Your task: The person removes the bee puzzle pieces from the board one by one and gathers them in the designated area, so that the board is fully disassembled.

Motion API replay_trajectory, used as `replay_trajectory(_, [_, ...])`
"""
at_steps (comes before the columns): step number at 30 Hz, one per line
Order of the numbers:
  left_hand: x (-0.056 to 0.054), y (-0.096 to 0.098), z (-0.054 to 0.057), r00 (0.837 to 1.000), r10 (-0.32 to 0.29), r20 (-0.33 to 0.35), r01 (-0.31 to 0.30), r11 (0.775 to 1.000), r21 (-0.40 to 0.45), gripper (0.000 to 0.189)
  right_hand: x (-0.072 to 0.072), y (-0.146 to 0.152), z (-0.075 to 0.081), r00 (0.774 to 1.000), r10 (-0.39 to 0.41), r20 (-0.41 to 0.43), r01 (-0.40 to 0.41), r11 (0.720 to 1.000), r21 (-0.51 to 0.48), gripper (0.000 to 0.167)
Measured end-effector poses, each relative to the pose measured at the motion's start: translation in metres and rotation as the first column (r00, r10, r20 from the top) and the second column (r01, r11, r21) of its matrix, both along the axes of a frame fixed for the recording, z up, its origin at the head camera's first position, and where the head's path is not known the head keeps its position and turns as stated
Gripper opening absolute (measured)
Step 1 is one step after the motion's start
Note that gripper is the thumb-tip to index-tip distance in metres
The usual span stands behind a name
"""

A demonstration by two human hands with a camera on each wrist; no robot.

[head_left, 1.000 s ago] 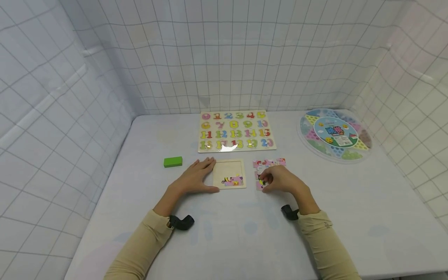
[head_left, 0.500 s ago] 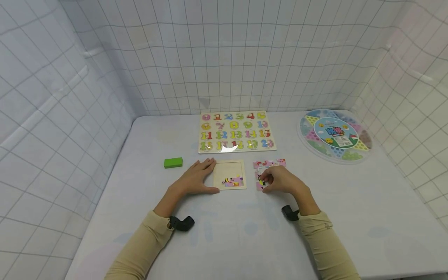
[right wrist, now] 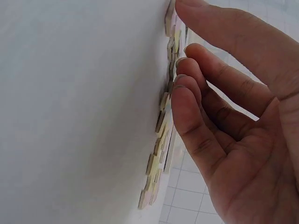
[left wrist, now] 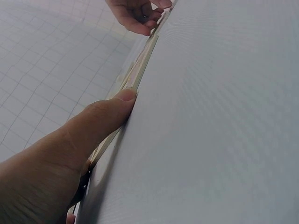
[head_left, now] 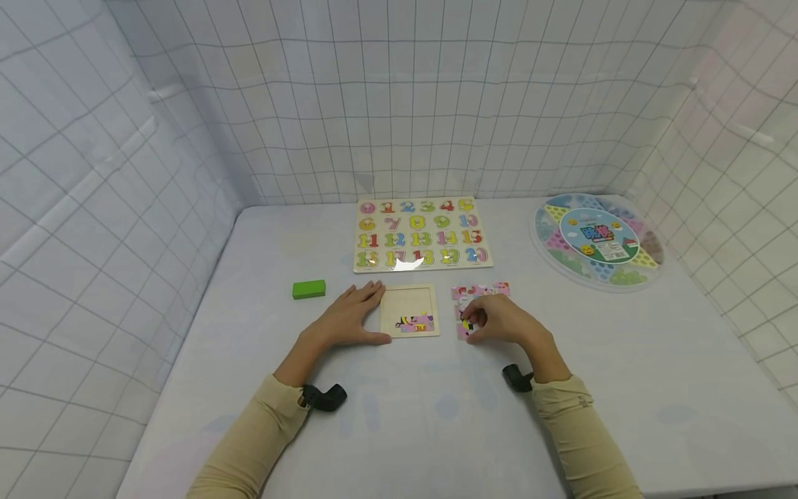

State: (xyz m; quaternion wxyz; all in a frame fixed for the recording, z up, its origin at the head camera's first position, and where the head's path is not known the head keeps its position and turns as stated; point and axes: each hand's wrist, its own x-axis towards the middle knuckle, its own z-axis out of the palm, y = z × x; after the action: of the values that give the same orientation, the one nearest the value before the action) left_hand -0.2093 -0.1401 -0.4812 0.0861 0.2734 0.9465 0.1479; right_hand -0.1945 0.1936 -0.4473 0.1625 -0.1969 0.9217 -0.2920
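In the head view a square wooden puzzle tray (head_left: 408,301) lies mid-table, with pink puzzle pieces (head_left: 416,324) joined along its lower edge. My left hand (head_left: 349,319) rests at the tray's left side, fingers stretched to the upper corner and thumb at the lower one. The left wrist view shows that thumb (left wrist: 103,119) against the tray's edge. To the right, my right hand (head_left: 499,319) has curled fingers and thumb about a pink and yellow puzzle piece (head_left: 466,324) among loose pieces (head_left: 480,290). Fingers (right wrist: 187,112) partly hide the pieces in the right wrist view.
A wrapped number board (head_left: 422,235) lies behind the tray. At the back right is a round game board (head_left: 598,239) in clear wrapping. A green block (head_left: 309,289) sits left of the left hand. Gridded white cloth walls (head_left: 399,104) surround the table.
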Motion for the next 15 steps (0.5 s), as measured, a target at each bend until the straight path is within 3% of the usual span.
replay_trajectory(15, [-0.001, 0.000, -0.002, 1.000, -0.007, -0.002, 0.007, 1.000, 0.009, 0.108, -0.010, -0.039, 0.012, 1.000, 0.028, 0.015, -0.028, 0.999, -0.017, 0.041])
